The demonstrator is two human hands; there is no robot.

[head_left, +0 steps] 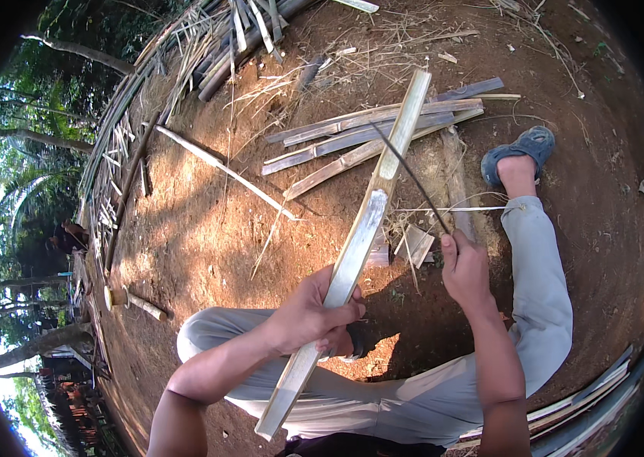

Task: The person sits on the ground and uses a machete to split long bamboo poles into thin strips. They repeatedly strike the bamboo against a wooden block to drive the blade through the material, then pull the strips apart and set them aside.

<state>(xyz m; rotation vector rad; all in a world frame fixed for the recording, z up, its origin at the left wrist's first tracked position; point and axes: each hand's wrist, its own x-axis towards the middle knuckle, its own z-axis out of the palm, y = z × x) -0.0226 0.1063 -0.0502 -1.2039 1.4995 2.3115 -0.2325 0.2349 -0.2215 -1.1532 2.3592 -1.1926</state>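
My left hand point(308, 314) is wrapped round a long split bamboo piece point(368, 217), its pale hollow inner side turned up. The piece slants from above my left thigh, at its near end, up to the far right. A node crosses it beyond its middle. In my closed right hand point(468, 273) is a knife with a long, thin dark blade point(422, 190), seen nearly edge-on. The blade points away and to the left, and its tip overlaps the bamboo in the picture; I cannot tell whether they touch. My fingers hide the knife's handle.
Several split bamboo pieces point(337, 156) lie on the dirt beyond my hands. Short offcuts point(415, 245) lie near the knife. A larger bamboo pile point(242, 34) is at the far left, and more long strips point(588, 407) are at my near right. My right foot wears a blue clog point(531, 148).
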